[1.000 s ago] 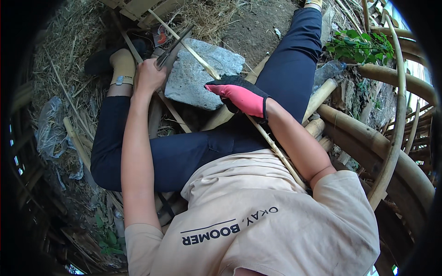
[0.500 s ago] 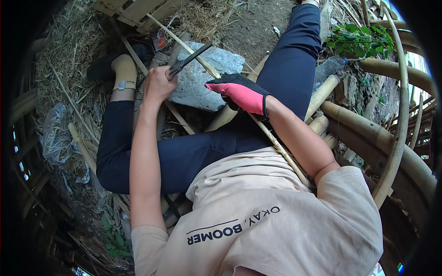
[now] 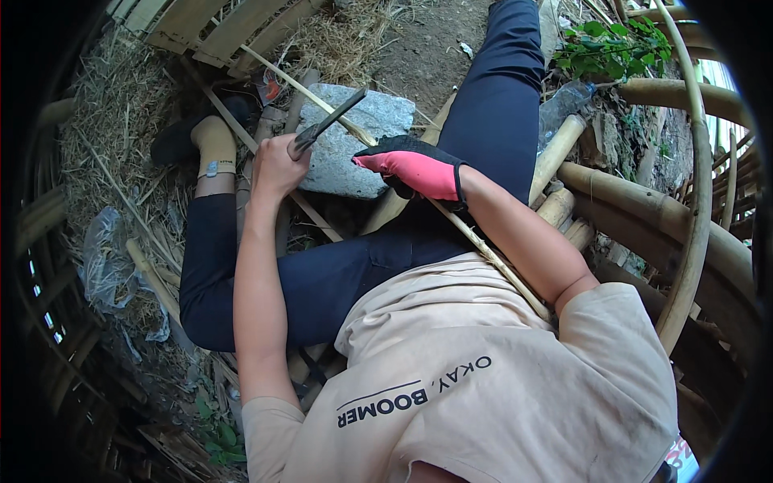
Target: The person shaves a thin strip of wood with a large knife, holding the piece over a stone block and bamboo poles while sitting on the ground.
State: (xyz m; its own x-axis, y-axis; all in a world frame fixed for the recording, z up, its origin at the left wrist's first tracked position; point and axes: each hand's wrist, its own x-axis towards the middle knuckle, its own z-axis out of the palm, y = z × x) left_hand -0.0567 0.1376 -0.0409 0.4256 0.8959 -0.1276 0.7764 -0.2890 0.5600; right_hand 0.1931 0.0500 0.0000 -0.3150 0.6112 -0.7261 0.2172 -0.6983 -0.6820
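My bare left hand [image 3: 276,167] grips the handle of a dark-bladed knife [image 3: 332,121]. The blade points up and to the right, over a grey stone block [image 3: 348,165] lying between my legs. My right hand [image 3: 415,171], in a pink and black glove, is closed on a long thin bamboo strip [image 3: 491,258]. The strip runs from the straw at the top left, across the stone, under the glove and back along my right forearm. The knife's tip lies close to the strip, just left of the glove.
Thick bamboo poles [image 3: 636,201] and a curved bamboo hoop [image 3: 696,209] crowd the right side. A plastic bottle [image 3: 568,101] and green leaves [image 3: 612,48] lie at the upper right. Straw, wooden slats [image 3: 217,24] and a clear plastic bag [image 3: 105,258] lie on the left.
My left hand has come a little lower and nearer, and the knife blade has swung right toward the strip and the glove. The gloved hand has kept its hold.
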